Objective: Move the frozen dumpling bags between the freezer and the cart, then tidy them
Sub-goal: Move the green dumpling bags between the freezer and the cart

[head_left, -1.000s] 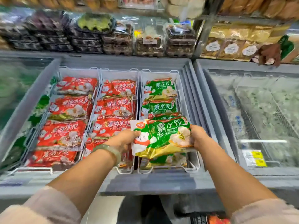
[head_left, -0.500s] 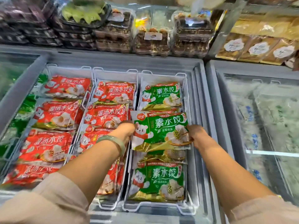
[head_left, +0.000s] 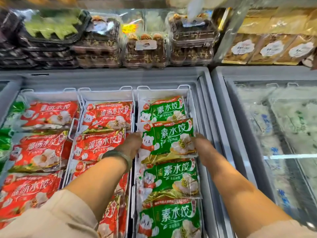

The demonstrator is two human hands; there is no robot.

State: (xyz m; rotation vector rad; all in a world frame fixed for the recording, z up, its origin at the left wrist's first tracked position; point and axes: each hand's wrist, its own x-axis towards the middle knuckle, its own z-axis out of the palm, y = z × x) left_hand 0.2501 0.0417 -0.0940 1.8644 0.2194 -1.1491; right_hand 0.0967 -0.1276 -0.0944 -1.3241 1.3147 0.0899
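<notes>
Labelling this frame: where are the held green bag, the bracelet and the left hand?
held green bag [head_left: 169, 140], head view, front middle.
bracelet [head_left: 120, 156], head view, band on wrist.
left hand [head_left: 132, 146], head view, back of hand.

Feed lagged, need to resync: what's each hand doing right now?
Left hand: closed on the left edge of the green dumpling bag.
Right hand: closed on the same bag's right edge.

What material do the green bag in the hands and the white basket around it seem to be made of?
Green bag: likely glossy printed plastic film; it crinkles and shows highlights. Basket: probably white-coated wire; thin rods with looped handles, though coating is uncertain.
</notes>
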